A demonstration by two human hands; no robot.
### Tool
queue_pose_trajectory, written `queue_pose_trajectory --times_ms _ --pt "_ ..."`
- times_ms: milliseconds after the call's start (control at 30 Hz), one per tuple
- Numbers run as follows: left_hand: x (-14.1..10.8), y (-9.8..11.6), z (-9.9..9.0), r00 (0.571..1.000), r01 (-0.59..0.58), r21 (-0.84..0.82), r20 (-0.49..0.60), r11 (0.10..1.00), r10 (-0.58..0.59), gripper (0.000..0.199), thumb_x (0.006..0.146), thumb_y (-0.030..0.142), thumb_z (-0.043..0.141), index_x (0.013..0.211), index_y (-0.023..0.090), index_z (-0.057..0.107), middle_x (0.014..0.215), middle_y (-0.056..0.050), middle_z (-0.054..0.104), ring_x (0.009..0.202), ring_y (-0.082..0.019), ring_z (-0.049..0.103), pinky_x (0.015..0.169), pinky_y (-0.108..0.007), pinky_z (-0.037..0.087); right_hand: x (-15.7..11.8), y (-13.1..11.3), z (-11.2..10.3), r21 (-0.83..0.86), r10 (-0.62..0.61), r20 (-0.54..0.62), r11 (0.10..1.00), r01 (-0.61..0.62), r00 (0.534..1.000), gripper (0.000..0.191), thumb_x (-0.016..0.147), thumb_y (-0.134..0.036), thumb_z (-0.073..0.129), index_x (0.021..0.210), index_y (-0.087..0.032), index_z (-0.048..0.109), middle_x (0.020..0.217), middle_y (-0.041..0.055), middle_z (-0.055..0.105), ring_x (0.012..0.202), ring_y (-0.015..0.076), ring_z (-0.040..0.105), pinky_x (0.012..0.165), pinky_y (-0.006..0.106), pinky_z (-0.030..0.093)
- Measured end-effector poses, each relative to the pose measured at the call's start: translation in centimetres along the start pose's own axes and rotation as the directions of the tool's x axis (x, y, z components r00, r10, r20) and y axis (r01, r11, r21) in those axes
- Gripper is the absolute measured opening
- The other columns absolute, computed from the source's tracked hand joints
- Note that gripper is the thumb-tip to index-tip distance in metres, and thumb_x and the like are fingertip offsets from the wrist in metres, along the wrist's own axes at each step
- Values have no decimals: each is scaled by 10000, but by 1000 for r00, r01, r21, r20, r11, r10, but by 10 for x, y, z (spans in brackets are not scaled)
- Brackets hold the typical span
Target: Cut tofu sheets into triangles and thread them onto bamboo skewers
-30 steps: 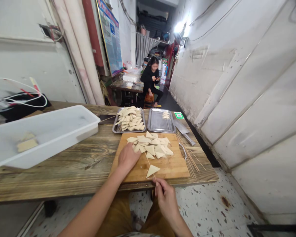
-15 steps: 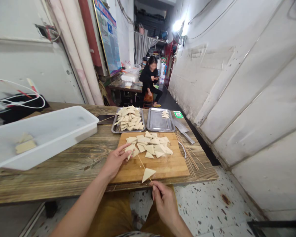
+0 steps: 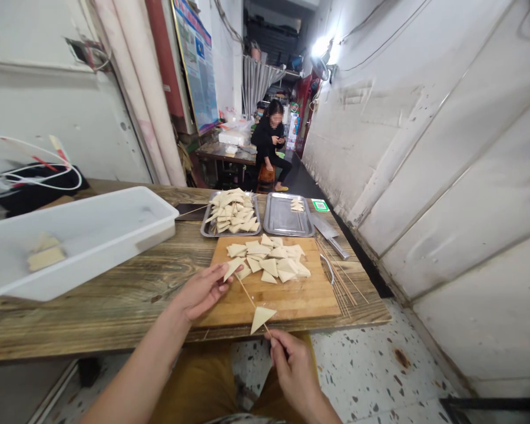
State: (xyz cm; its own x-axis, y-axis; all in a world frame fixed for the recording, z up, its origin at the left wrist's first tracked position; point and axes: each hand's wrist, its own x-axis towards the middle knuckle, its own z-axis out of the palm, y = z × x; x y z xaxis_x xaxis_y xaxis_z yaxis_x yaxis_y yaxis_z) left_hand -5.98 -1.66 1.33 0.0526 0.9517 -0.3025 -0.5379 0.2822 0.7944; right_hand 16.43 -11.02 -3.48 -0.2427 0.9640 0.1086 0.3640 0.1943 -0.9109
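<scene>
My left hand (image 3: 201,291) is above the cutting board's lower left, pinching a pale triangle of tofu (image 3: 232,268) between its fingers. My right hand (image 3: 294,371) is shut on the near end of a thin bamboo skewer (image 3: 249,297), just off the board's front edge. Another tofu triangle (image 3: 260,318) sits on that skewer, and the skewer's far tip reaches the piece in my left hand. A loose pile of tofu triangles (image 3: 269,259) lies on the wooden cutting board (image 3: 291,300), just beyond my left fingers.
Behind the board are a steel tray heaped with tofu triangles (image 3: 212,215) and a second tray (image 3: 278,215) holding a few. A white plastic tub (image 3: 83,235) stands left, a cleaver (image 3: 329,235) and loose skewers (image 3: 340,288) right. A seated person (image 3: 269,141) is farther back.
My left hand has moved left and away from the pile, bringing its tofu triangle with it. The skewer and right hand have shifted slightly down and left.
</scene>
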Motion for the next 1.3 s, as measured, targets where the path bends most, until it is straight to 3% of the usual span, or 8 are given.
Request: queue_pose_trajectory --times_ms 133,467,1000,1300 --pt "4 1 -2 995 72 -87 -64 994 -78 136 821 74 499 853 36 627 922 -156 620 600 -57 507 382 -104 357 0 -1 0 -28 -11 -3 1000 11 1000 307 919 -310 386 954 -147 644 574 -14 502 518 109 467 491 190 356" --pt "4 5 4 974 189 -291 -63 938 -216 80 831 61 475 832 59 555 834 -136 591 494 -18 448 342 -74 330 0 -1 0 -30 -37 -14 999 36 999 325 922 -316 387 961 -146 661 560 -9 519 509 112 478 492 194 371" --pt "-1 5 12 977 179 -247 -72 952 -202 90 826 58 482 865 58 564 809 -116 588 487 -16 436 334 -68 314 0 1 1 -27 -50 -16 998 49 999 330 920 -317 390 966 -145 668 567 -7 526 512 111 489 492 188 380" --pt "1 2 11 975 195 -228 -58 954 -213 54 806 53 492 777 80 528 720 -81 570 454 -25 426 318 -94 291 1 -2 1 4 -54 -17 999 54 998 337 924 -339 391 896 -153 671 537 -13 509 486 106 462 477 185 378"
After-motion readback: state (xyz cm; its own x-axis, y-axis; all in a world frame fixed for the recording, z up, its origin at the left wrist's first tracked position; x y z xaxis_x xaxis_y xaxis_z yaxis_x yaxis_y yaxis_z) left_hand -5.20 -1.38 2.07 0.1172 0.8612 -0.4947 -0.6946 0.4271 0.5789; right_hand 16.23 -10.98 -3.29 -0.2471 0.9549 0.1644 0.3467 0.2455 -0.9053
